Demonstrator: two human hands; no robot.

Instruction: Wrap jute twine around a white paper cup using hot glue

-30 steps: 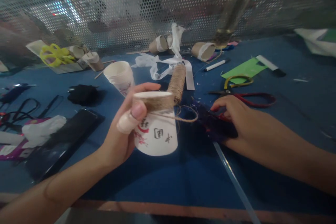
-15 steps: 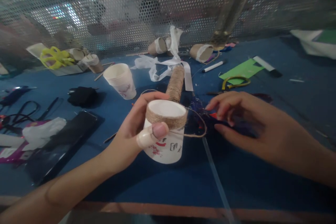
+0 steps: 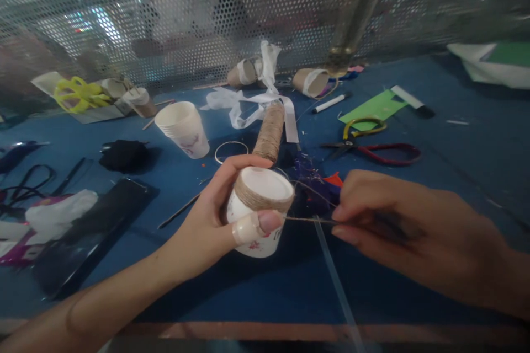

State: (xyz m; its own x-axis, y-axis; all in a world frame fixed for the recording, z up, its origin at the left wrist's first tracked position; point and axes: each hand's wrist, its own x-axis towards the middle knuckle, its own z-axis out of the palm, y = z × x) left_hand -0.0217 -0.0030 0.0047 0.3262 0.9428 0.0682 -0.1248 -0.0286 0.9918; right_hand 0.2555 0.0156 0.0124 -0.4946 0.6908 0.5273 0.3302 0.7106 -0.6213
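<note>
Perforated metal mesh (image 3: 165, 16) closes off the far side of a blue table (image 3: 455, 176) strewn with craft bits. At far left lie yellow scissors (image 3: 77, 94); nearer, a dark phone (image 3: 95, 226) rests flat. A stack of paper cups (image 3: 184, 128) stands right of these.

Near the middle, the left hand (image 3: 211, 226) is closed around a white paper cup (image 3: 259, 215), held just above the table, its bandaged thumb pressing on the jute twine (image 3: 310, 220) banded around the rim. If that thumb eases, the wound turns would likely slacken and slide off the tapering wall.

Behind the cup lies the twine spool (image 3: 270, 131), with white ribbon (image 3: 252, 105) beyond it. The right hand (image 3: 397, 226) pinches the free strand, drawn taut from the cup. A hard pull could tilt or crush the thin cup, and the strand may snag on the purple scraps (image 3: 310, 176) just beside it. Red-handled scissors (image 3: 372, 149) lie farther right.
</note>
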